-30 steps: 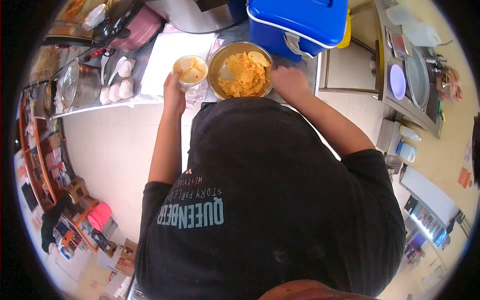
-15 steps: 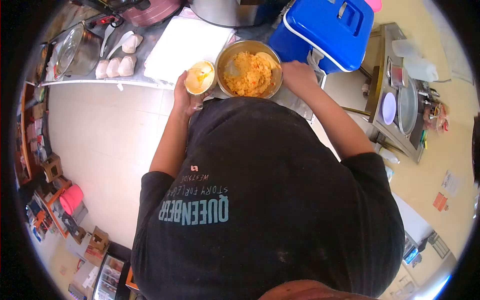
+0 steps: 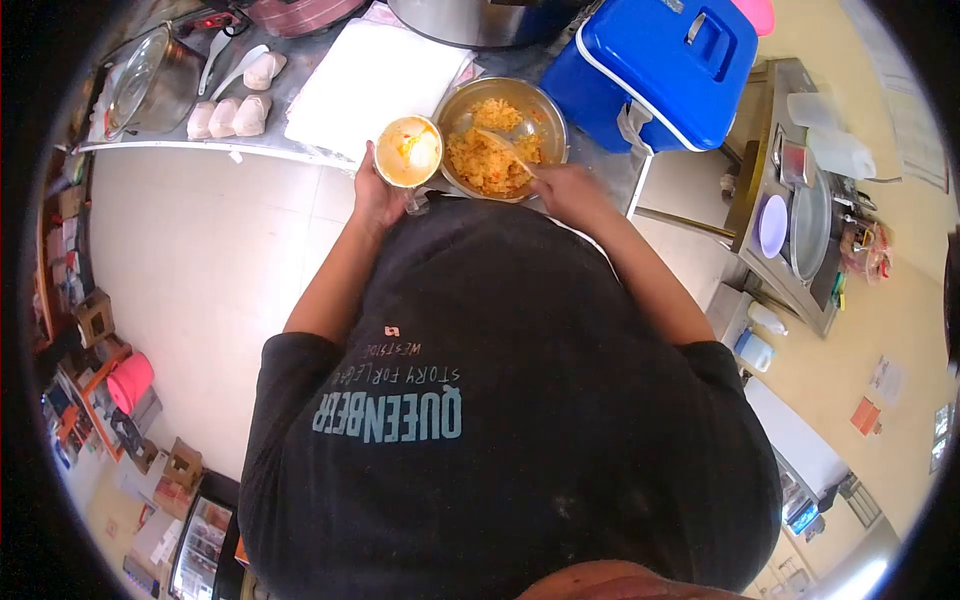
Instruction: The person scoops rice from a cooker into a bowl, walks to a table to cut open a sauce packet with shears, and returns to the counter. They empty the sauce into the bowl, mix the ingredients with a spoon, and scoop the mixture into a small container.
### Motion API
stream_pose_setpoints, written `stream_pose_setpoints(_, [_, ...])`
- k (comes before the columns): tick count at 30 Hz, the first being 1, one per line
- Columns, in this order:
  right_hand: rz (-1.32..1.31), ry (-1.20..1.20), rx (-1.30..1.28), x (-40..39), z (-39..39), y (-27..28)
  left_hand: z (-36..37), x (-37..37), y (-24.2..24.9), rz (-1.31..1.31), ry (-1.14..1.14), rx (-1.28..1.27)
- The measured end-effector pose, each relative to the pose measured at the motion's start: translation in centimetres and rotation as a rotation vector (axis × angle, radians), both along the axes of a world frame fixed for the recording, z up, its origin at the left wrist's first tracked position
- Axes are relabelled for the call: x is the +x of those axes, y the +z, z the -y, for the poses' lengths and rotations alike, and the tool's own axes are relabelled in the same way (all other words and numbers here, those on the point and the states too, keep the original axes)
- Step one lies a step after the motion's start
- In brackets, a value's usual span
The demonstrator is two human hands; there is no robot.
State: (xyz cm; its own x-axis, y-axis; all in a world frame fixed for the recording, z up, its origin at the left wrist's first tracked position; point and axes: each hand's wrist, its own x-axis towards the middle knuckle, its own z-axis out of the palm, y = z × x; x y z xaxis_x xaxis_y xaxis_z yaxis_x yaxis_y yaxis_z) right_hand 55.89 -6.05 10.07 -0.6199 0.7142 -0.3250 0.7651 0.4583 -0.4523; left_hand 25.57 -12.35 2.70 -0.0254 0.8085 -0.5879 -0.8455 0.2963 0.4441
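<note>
My left hand point(image 3: 377, 196) is closed around a round pale tub point(image 3: 409, 151), its mouth tilted towards me and orange-yellow smears inside. Right beside the tub stands a metal mixing bowl point(image 3: 556, 117) at the table's front edge. Inside the bowl lies a chunky orange-yellow mixture point(image 3: 482, 167) with red bits. My right hand point(image 3: 568, 192), slightly blurred, is closed on the handle of a tan spoon point(image 3: 508, 146) at the bowl's near right rim. The spoon's head rests in the mixture, coated with some of it.
White sheets point(image 3: 358, 88) lie behind the tub. A blue cooler box point(image 3: 660, 75) stands right of the bowl, and a large metal pot point(image 3: 470, 22) behind it. On the left are several small wrapped packs point(image 3: 238, 116), white spoons point(image 3: 240, 70) and a glass-lidded pot point(image 3: 150, 85).
My right hand has moved left and nearer to me, with the spoon sweeping through the mixture. The mixture is now split, with bare metal showing between clumps. The tub has shifted slightly towards the bowl.
</note>
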Motion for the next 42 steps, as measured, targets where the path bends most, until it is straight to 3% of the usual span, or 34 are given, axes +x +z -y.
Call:
stream_pose_setpoints(3, [0.14, -0.205, 0.031, -0.1, -0.4, 3.5, 0.4, 0.8, -0.7, -0.037, 0.0, 0.001])
stream_pose_setpoints(6, [0.283, -0.153, 0.055, 0.0, -0.2, 2.3, 0.4, 0.9, -0.6, 0.01, -0.045, 0.013])
stream_pose_setpoints(13, [0.216, -0.152, 0.027, -6.3, 3.6, 1.5, -1.6, 1.4, 2.9, 0.128, -0.074, -0.027])
stream_pose_setpoints(16, [0.261, -0.148, -0.174, -9.2, 3.6, 2.5, -2.6, 1.3, 1.5, 0.166, -0.053, 0.097])
stream_pose_setpoints(19, [0.215, -0.266, -0.188, -11.1, 4.1, 1.8, -3.3, 1.7, 1.8, 0.132, -0.057, 0.101])
stream_pose_setpoints(22, [-0.112, -0.339, -0.143, -10.3, 3.6, 1.2, -3.6, 1.0, 2.8, 0.252, -0.088, 0.033])
stream_pose_setpoints(25, [-0.209, -0.577, -0.535, -8.9, 2.6, 2.3, -4.1, 0.5, 3.8, 0.278, -0.14, -0.028])
stream_pose_setpoints(29, [-0.576, -0.961, -0.912, -5.7, 3.6, 0.9, -4.6, -0.2, 3.7, 0.237, -0.21, 0.006])
stream_pose_setpoints(33, [-0.747, -1.033, -1.015, -4.1, 4.1, -0.7, -4.9, -1.6, 1.9, 0.189, -0.264, 0.031])
stream_pose_setpoints(39, [-0.919, -1.033, -1.055, -1.4, 4.5, -1.6, -5.9, -3.4, 4.1, 0.147, -0.233, 0.071])
stream_pose_setpoints(42, [-0.926, -1.064, -0.99, 0.2, 5.0, -0.4, -6.8, -4.1, 3.6, -0.006, -0.269, 0.13])
